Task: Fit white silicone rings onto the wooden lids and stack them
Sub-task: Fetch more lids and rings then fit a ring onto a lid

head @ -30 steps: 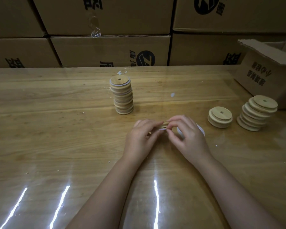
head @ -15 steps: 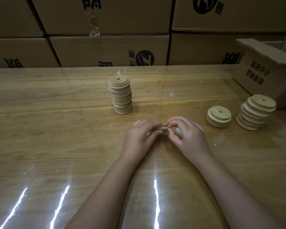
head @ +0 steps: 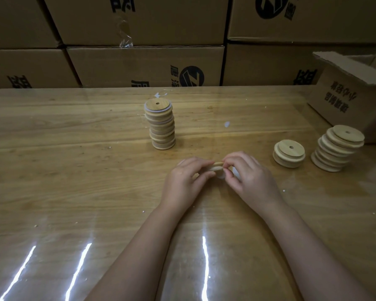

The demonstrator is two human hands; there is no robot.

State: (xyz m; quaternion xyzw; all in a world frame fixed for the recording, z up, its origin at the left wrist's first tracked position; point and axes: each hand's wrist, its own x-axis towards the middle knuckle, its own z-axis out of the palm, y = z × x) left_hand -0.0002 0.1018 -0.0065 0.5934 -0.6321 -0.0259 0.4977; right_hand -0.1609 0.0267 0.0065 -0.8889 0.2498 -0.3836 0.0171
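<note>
Both hands meet at the middle of the table around one wooden lid (head: 217, 165) held on edge. My left hand (head: 186, 181) grips its left side. My right hand (head: 251, 177) pinches the white silicone ring (head: 221, 175) at the lid's right rim. Most of the lid and ring is hidden by the fingers. A tall stack of ringed lids (head: 161, 124) stands behind the hands. To the right lie a single bare wooden lid (head: 289, 153) and a leaning stack of bare lids (head: 336, 148).
A glossy wooden table (head: 74, 170) carries everything. Closed cardboard boxes (head: 143, 66) form a wall along its far edge. An open cardboard box (head: 352, 98) stands at the far right, just behind the bare lids. Small white scraps (head: 226, 124) lie on the table.
The hands stay in the same spot. The fingers have shifted slightly around the lid, and more of its wooden edge and white ring shows between them.
</note>
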